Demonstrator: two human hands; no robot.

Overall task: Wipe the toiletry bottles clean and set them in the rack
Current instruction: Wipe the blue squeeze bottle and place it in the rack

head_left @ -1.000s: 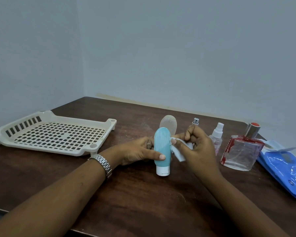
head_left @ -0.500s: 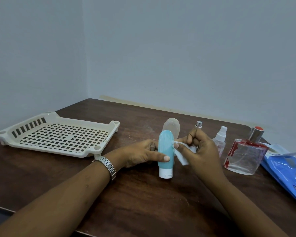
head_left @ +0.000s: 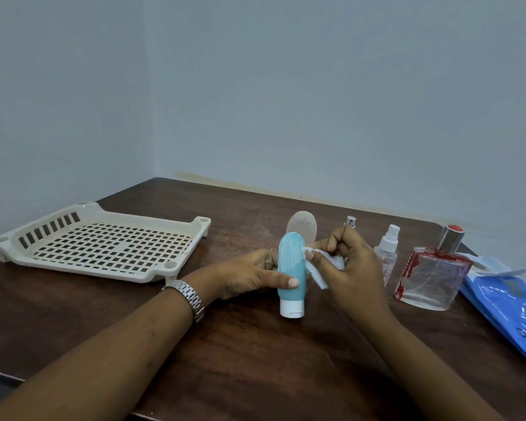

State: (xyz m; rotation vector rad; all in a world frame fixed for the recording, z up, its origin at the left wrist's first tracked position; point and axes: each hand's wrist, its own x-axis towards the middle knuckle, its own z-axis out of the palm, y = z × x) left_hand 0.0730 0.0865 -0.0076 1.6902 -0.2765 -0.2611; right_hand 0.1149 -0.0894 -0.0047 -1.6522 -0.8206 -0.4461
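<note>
Head view. Teal bottle (head_left: 290, 268) upright on its white cap on worktop (head_left: 255, 344), gripped by left hand (head_left: 249, 273), thumb across front. Right hand (head_left: 346, 262) just right of it, pinching white wipe (head_left: 318, 275) against bottle's upper side. Clear tube (head_left: 302, 227) just beyond both hands, behind teal bottle. Cream rack (head_left: 104, 244) well left of left hand. Spray bottle (head_left: 386, 256), perfume bottle (head_left: 431, 278) and blue packet (head_left: 510, 305) right of right hand.

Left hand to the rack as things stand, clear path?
Probably yes. The left hand grips the blue bottle, and only bare table lies between it and the rack to its left.
</note>
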